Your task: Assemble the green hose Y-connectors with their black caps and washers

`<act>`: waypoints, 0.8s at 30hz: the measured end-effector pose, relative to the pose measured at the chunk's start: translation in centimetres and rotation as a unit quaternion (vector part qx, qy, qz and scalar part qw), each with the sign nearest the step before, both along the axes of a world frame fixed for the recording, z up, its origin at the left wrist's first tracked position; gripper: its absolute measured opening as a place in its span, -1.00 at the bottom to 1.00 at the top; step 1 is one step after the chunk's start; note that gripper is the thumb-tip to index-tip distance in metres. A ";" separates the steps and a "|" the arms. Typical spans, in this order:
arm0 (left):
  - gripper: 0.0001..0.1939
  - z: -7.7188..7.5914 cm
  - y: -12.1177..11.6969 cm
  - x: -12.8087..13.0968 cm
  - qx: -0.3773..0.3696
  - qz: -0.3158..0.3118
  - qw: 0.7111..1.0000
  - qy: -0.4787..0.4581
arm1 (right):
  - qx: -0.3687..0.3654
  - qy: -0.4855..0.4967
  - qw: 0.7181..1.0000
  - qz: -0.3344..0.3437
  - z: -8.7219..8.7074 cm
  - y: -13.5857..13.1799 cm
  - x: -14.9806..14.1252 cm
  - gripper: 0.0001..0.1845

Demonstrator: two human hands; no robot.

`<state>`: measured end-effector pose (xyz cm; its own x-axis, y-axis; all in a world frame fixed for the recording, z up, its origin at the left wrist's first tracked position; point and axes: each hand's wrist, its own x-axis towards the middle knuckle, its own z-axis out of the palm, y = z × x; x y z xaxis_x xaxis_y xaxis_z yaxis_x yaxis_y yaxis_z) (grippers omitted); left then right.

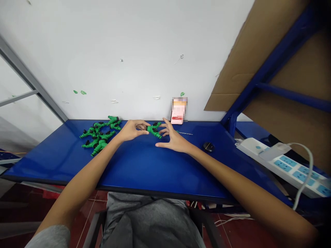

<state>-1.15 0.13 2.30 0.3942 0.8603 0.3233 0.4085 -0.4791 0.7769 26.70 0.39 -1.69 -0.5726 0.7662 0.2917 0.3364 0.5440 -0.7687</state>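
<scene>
Between my hands, just above the blue table [144, 165], is a green Y-shaped hose splitter [154, 130] with black parts. My left hand [133, 130] pinches its black-ringed end between thumb and fingers. On the other side, my right hand [172, 137] has its fingers spread and curved near the two green outlets; thumb and fingers stand apart. Left of my left hand lies a pile of similar green hose splitters [99, 136]. A thin metal shaft, seemingly a screwdriver [185, 133], lies behind my right hand, its handle end mostly hidden.
A phone [178, 111] with a lit screen leans against the white wall [144, 62]. Near my right forearm sits a small round black object [208, 147]. A white power strip [281, 165] with a cable is at the right, below cardboard [232, 72] and a blue frame [279, 51].
</scene>
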 end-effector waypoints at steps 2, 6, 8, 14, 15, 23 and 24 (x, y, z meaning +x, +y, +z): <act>-0.53 0.0 -0.2 0.2 0.002 -0.005 1.000 -0.007 | -0.015 0.000 1.000 -0.001 -0.5 0.2 -0.1 0.47; -0.49 -0.4 -0.5 0.8 0.005 -0.008 1.000 -0.026 | -0.019 0.024 1.000 0.001 -0.6 0.5 -0.1 0.32; -0.48 -0.6 -0.5 1.1 0.007 -0.010 0.999 -0.036 | -0.013 0.051 0.999 0.003 -0.4 0.7 0.1 0.22; -0.50 -1.0 -0.2 1.2 0.019 -0.010 0.997 -0.074 | -0.032 0.101 0.993 0.054 0.2 0.9 0.5 0.20; -0.50 -1.0 -0.1 1.1 0.018 -0.009 0.996 -0.082 | -0.039 0.104 0.992 0.062 0.2 0.9 0.5 0.17; -0.52 -1.2 -0.1 1.2 -0.008 -0.013 0.994 -0.105 | -0.086 0.125 0.985 0.078 0.4 0.2 0.1 -0.04; -0.53 -1.2 -0.2 1.2 -0.009 -0.014 0.994 -0.105 | -0.088 0.127 0.985 0.077 0.4 0.2 0.1 -0.05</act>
